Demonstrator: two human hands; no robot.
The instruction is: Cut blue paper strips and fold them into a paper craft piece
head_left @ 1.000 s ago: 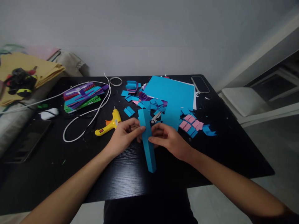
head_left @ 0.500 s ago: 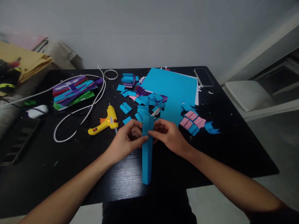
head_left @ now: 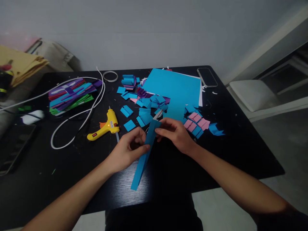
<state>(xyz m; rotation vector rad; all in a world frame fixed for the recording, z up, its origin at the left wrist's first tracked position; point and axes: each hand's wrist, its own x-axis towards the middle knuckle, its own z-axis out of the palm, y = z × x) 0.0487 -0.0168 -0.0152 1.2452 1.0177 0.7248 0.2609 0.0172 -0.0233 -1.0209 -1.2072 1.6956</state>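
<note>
A long folded strip of blue paper (head_left: 144, 157) slants over the black table (head_left: 216, 160), its lower end toward me and to the left. My left hand (head_left: 128, 150) pinches the strip near its middle. My right hand (head_left: 174, 133) pinches its upper end. Both hands are closed on the strip. Scissors (head_left: 157, 115) lie just beyond my fingers, partly under paper bits.
A yellow glue gun (head_left: 103, 128) with a white cord (head_left: 72, 134) lies left of my hands. Several small blue and pink folded pieces (head_left: 197, 123), a large blue sheet (head_left: 175, 89), a stack of coloured strips (head_left: 69, 96), a tape ring (head_left: 110, 76) and a phone (head_left: 207, 77) lie further back.
The strip has swung from pointing straight at me to slanting down-left. My right hand has shifted up toward its top end. The view has drifted slightly right.
</note>
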